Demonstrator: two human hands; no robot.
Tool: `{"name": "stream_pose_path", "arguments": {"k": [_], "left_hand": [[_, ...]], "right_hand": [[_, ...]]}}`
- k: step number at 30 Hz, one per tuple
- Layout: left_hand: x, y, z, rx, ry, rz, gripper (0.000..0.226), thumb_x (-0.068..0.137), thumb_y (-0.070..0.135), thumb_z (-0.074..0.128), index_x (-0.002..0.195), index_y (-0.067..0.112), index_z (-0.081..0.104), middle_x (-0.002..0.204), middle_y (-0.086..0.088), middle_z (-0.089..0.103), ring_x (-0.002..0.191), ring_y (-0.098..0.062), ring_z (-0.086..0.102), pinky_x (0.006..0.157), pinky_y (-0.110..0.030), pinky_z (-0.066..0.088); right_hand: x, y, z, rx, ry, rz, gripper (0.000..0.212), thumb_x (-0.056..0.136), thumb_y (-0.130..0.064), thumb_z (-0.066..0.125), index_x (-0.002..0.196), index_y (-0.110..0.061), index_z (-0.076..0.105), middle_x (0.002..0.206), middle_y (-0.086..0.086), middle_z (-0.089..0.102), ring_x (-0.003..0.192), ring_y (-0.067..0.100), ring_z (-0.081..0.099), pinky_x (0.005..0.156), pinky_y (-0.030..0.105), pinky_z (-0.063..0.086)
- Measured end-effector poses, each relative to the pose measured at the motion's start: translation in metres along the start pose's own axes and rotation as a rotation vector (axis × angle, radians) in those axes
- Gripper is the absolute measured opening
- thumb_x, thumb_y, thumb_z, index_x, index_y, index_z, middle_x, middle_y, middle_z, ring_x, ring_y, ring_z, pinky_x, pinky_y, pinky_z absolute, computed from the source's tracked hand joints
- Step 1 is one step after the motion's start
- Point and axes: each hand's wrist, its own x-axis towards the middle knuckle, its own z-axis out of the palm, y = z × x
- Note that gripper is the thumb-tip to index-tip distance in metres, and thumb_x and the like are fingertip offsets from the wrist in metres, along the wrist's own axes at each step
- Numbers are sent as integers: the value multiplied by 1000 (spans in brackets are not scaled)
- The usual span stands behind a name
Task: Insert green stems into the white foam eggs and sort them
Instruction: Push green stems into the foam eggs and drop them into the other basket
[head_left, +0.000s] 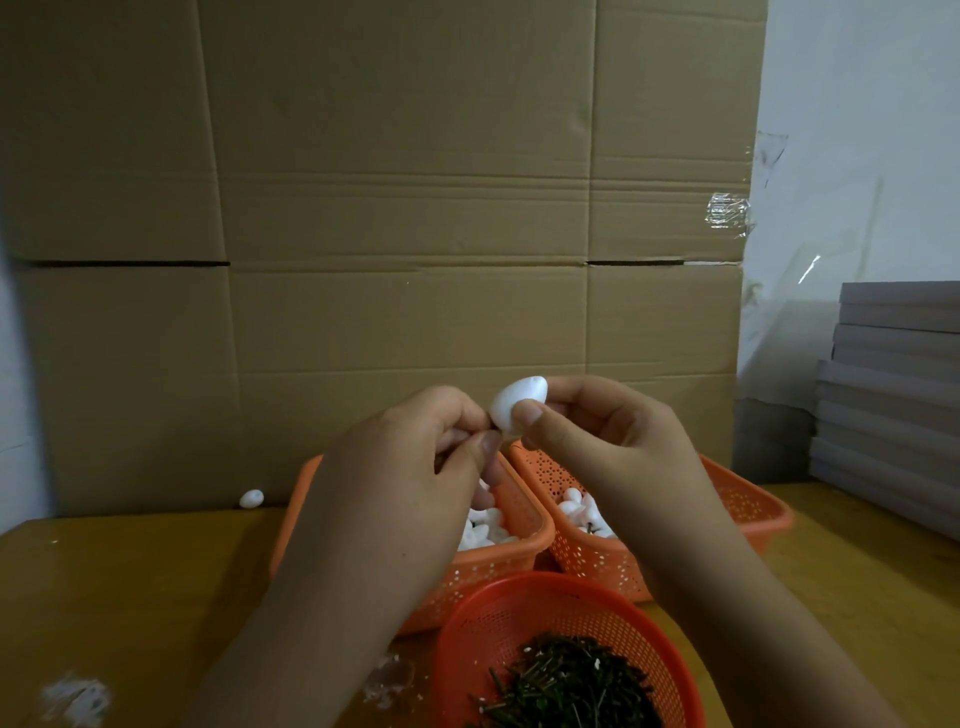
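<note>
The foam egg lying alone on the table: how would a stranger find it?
Start at the cardboard wall behind the wooden table. The stray foam egg lies at its foot, left of the left orange basket. Alone among the eggs, it lies in no basket or hand.

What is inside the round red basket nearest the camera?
The round red basket holds a pile of dark green stems. The frame's lower edge cuts off its near part.
</note>
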Motion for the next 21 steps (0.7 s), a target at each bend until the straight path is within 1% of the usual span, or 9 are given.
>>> {"name": "stream_pose_path", "arguments": {"k": [2, 4, 6, 9, 12, 14, 16, 18, 21], "left_hand": [[3, -5, -1, 4, -35, -28, 6, 87, 40, 58, 87, 39, 64, 78, 25, 70, 67, 6, 66, 64, -20, 49], [5, -11, -5, 23, -63, -68, 18, 81, 53, 55, 98, 49, 60, 85, 25, 69, 74, 5, 66, 73, -27, 51], [7, -17, -8, 76, -80, -95, 21, 83, 53, 53, 104, 52, 56, 87, 25, 68, 77, 5, 65, 73, -25, 49], [9, -23, -13, 159, -77, -141, 20, 88, 47, 54, 108, 48, 57, 89, 22, 66, 80, 3, 64, 73, -25, 49], [11, -25, -16, 165, -66, -173, 17, 88, 48, 52, 104, 48, 57, 89, 22, 67, 80, 3, 64, 74, -28, 50], [12, -24, -17, 141, -45, -174, 16, 86, 48, 53, 100, 47, 58, 86, 21, 68, 78, 2, 64, 77, -32, 51], [12, -24, -18, 111, -24, -175, 12, 86, 44, 55, 97, 44, 60, 83, 20, 69, 77, 0, 65, 79, -33, 52], [13, -25, -19, 78, -8, -179, 9, 88, 40, 57, 96, 42, 61, 82, 18, 70, 78, -3, 66, 80, -36, 53], [13, -25, -22, 59, 7, -172, 10, 88, 40, 54, 94, 42, 61, 81, 17, 69, 76, -4, 66, 75, -33, 52]], "right_hand": [[2, 5, -3, -26, -6, 23, 10, 81, -24, 70, 90, -21, 74, 82, -8, 75, 78, -1, 69, 69, 8, 50], [6, 10, -9, -83, 28, 49, 10, 80, -30, 69, 86, -24, 75, 77, -11, 74, 70, -5, 66, 63, 8, 49], [13, 16, -21, -241, 15, 104, 16, 76, -40, 67, 82, -26, 74, 66, -12, 69, 56, -5, 58, 54, 11, 46], [23, 31, -43, -617, -176, 259, 19, 78, -43, 65, 83, -25, 70, 63, -5, 70, 49, 3, 59, 52, 18, 50], [32, 60, -59, -894, -74, 250, 19, 90, -29, 62, 108, -23, 64, 72, -5, 71, 58, 10, 66, 62, 33, 60], [34, 73, -67, -1053, 50, 242, 46, 92, -20, 58, 136, -26, 47, 95, -3, 71, 71, 13, 65, 67, 38, 59], [35, 82, -70, -1143, -3, 295, 60, 90, -18, 58, 145, -29, 35, 114, 0, 69, 85, 15, 66, 74, 39, 58], [35, 84, -67, -1171, -83, 320, 50, 90, -22, 59, 138, -31, 46, 117, -2, 68, 87, 13, 66, 79, 38, 58], [30, 78, -54, -1127, -235, 285, 28, 91, -25, 59, 117, -34, 63, 104, -10, 71, 87, 9, 66, 86, 42, 55]]}}
